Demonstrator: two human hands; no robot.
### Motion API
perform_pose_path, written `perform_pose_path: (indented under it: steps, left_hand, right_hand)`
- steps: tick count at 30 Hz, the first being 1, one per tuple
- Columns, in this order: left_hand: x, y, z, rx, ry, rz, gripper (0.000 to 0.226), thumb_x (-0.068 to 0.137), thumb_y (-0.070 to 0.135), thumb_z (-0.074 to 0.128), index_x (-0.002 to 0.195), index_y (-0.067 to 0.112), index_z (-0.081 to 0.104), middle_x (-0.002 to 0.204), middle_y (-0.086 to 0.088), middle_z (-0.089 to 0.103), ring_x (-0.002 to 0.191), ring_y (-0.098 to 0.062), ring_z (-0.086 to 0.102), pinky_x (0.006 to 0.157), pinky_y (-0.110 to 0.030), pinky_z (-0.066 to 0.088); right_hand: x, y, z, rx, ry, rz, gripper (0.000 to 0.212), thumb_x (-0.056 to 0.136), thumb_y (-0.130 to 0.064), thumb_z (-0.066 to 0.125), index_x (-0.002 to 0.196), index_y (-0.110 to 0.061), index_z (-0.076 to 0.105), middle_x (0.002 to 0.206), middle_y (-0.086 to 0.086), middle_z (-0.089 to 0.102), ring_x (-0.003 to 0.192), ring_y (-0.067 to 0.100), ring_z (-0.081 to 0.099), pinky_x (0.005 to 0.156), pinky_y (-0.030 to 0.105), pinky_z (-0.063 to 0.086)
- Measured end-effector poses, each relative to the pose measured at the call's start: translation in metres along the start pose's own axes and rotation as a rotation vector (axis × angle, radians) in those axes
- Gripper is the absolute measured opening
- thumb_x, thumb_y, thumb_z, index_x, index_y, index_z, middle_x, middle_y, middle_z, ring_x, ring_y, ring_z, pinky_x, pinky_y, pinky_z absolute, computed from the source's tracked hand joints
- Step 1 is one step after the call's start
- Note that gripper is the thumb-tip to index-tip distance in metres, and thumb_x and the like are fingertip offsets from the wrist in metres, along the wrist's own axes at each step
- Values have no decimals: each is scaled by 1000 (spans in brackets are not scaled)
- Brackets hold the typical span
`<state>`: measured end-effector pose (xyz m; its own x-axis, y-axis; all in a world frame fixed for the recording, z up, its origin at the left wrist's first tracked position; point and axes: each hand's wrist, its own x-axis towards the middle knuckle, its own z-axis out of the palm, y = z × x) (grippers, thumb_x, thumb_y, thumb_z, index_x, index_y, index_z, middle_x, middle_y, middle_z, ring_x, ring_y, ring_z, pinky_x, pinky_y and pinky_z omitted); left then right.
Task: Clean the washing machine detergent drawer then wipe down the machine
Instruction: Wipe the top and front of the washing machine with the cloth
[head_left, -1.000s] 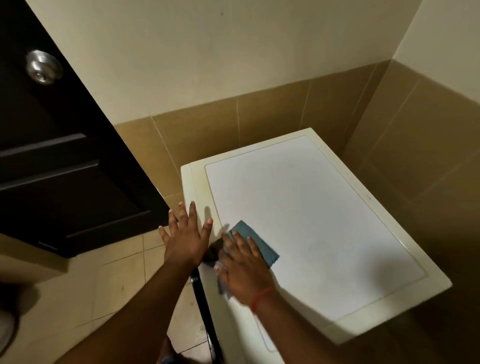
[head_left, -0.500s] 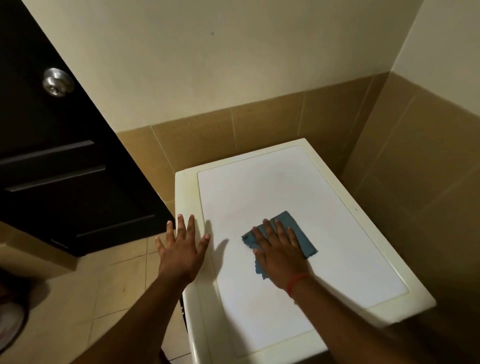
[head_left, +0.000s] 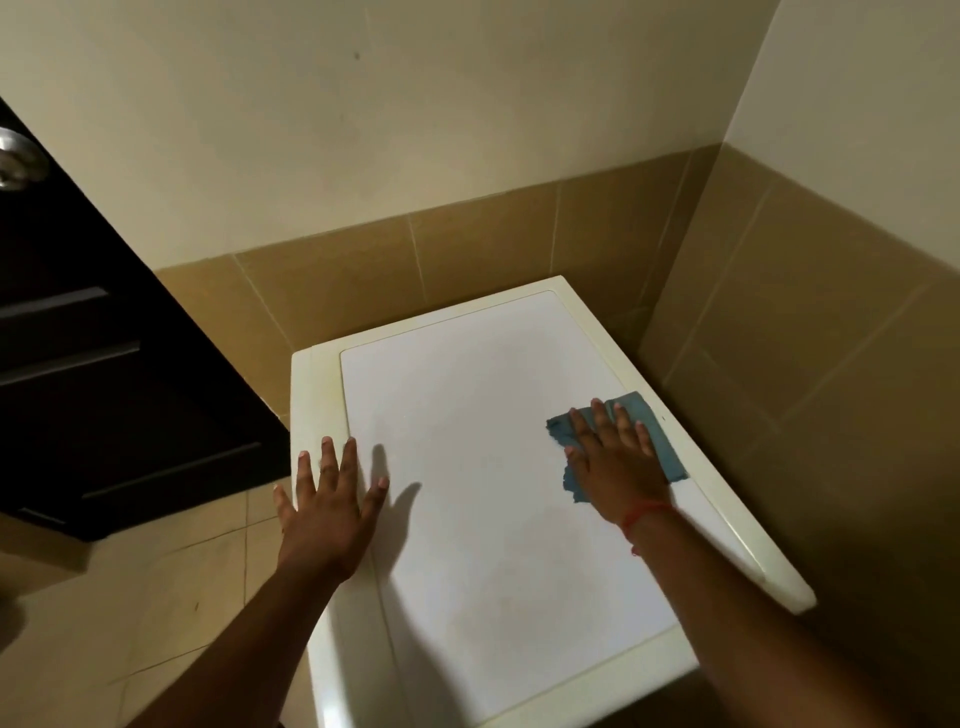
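Head view: the white washing machine (head_left: 498, 467) stands in a tiled corner, its flat top filling the middle of the frame. The right hand (head_left: 618, 462) lies flat with its fingers spread, pressing a blue cloth (head_left: 649, 415) onto the top at about 3 o'clock, close to the machine's right rim; the cloth shows beyond the fingertips and on both sides of the palm. A red string (head_left: 644, 512) circles the right wrist. The left hand (head_left: 327, 499) is released and splayed, grasping nothing, at about 9 o'clock over the machine's left rim. A dark door (head_left: 104, 395) with a metal knob (head_left: 18, 158) stands at 9 to 10 o'clock, above the tiled floor (head_left: 130, 597).
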<state>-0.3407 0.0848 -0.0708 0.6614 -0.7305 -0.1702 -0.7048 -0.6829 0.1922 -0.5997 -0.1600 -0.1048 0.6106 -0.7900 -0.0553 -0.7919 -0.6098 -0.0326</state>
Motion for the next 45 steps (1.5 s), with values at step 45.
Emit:
perform_pose_path:
  steps: [45]
  left_hand:
    - [26, -153, -24, 47, -100, -10, 74, 90, 69, 1, 153, 33, -15, 158, 3, -25, 146, -25, -24, 118, -57, -6]
  right_hand:
    - [51, -254, 2, 36, -85, -357, 59, 104, -38, 30, 157, -26, 7, 165, 4, 1, 151, 27, -1, 120, 44, 2]
